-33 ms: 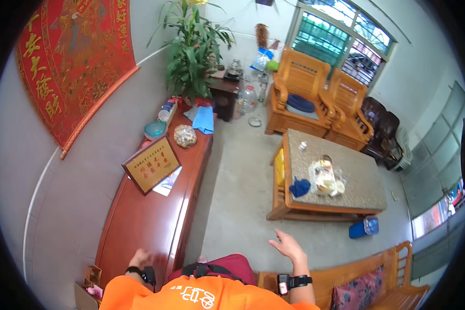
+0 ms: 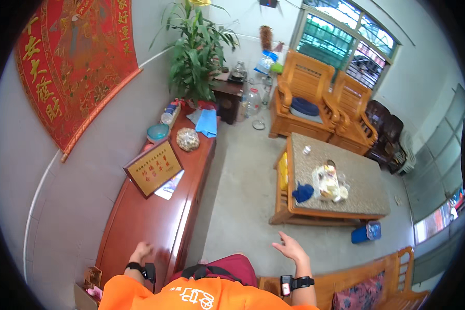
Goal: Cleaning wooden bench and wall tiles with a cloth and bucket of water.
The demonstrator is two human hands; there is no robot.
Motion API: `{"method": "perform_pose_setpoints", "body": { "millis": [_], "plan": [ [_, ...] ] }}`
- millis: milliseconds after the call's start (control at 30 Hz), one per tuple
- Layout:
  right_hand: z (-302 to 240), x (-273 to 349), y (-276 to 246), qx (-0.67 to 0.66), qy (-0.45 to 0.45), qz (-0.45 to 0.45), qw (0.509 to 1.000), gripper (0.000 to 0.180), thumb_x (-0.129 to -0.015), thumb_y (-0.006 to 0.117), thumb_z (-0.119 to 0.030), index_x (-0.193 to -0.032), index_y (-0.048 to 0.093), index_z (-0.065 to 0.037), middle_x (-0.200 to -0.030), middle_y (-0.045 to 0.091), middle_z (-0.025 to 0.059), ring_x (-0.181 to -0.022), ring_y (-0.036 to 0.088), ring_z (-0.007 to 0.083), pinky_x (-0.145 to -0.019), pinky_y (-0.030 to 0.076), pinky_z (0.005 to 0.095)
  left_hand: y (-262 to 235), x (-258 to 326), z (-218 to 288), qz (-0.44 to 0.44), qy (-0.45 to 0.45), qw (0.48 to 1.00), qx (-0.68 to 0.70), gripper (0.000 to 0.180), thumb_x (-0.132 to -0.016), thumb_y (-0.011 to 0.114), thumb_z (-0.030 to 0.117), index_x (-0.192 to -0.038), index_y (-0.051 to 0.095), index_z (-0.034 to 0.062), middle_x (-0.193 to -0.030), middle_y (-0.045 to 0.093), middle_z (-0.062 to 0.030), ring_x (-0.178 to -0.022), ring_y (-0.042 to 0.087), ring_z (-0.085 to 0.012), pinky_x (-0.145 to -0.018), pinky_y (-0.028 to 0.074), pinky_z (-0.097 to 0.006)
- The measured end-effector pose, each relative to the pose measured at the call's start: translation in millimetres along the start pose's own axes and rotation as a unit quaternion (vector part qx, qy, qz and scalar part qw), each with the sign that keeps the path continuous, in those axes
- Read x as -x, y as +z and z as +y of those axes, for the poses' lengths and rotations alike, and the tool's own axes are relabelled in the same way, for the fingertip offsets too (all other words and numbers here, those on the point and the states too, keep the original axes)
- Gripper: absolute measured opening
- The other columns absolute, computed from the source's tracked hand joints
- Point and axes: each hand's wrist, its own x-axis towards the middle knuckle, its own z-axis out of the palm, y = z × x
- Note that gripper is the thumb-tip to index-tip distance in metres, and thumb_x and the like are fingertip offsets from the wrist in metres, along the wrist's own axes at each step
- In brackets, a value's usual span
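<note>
My left hand (image 2: 141,251) hovers over the near end of the long red-brown wooden cabinet (image 2: 134,223). Its fingers are loosely bent and slightly blurred, and nothing shows in them. To the right, above the grey floor, my right hand (image 2: 293,249) is open, thumb and fingers apart, holding nothing. A framed gold plaque (image 2: 153,168) leans at an angle on the cabinet, with a printed paper (image 2: 169,187) beside it. Beyond it lie a round bag of small pale pieces (image 2: 188,139), a teal bowl (image 2: 158,132) and a blue cloth (image 2: 206,123).
A stone-topped table (image 2: 359,191) carries a dark blue cloth (image 2: 303,193) and a bag of items (image 2: 326,182). A blue bin (image 2: 366,233) stands by it. Wooden armchairs (image 2: 306,77) are behind, a wooden bench (image 2: 320,281) at near right, and a leafy plant (image 2: 192,62) at the cabinet's far end.
The room has shifted slightly down and to the right in the picture. My left hand sits a little higher, while both hands keep much the same pose.
</note>
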Motion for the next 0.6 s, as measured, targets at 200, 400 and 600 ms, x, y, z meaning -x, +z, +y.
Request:
{"method": "perform_pose_setpoints", "body": {
  "millis": [200,400,600],
  "plan": [
    [112,-176,-57,-0.042,0.045,0.08,0.995,0.089,-0.064,0.074,-0.038,-0.129,0.031,0.006,-0.125,0.044,0.0266,-0.118,0.042,0.0363,-0.097,0.035,0.0377,-30,-30,193,0.163,0.162,0.973,-0.009,0.038,-0.08,0.058,0.029,-0.101,0.06,-0.0027,-0.093,0.063,-0.0183,-0.086,0.061,-0.0262,-0.076,0.048,-0.034],
    [249,-328,-69,-0.045,0.308,0.217,0.925,0.11,-0.058,0.078,-0.032,-0.138,0.01,-0.001,-0.129,0.031,0.0338,-0.12,0.033,0.0429,-0.1,0.031,0.0422,21,-1,125,0.11,-0.154,0.981,0.038,0.038,-0.079,0.06,0.036,-0.101,0.063,0.0049,-0.097,0.063,-0.0161,-0.087,0.06,-0.0285,-0.075,0.048,-0.038],
    [251,-396,-36,0.08,0.425,0.184,0.883,0.082,-0.067,0.069,-0.036,-0.131,0.031,-0.002,-0.106,0.051,0.0234,-0.09,0.055,0.0387,-0.077,0.047,0.0454,77,153,135,0.233,-0.342,0.88,0.234,0.033,-0.081,0.063,0.026,-0.088,0.063,-0.0065,-0.083,0.064,-0.0136,-0.073,0.06,-0.0218,-0.062,0.047,-0.038]
  ]
}}
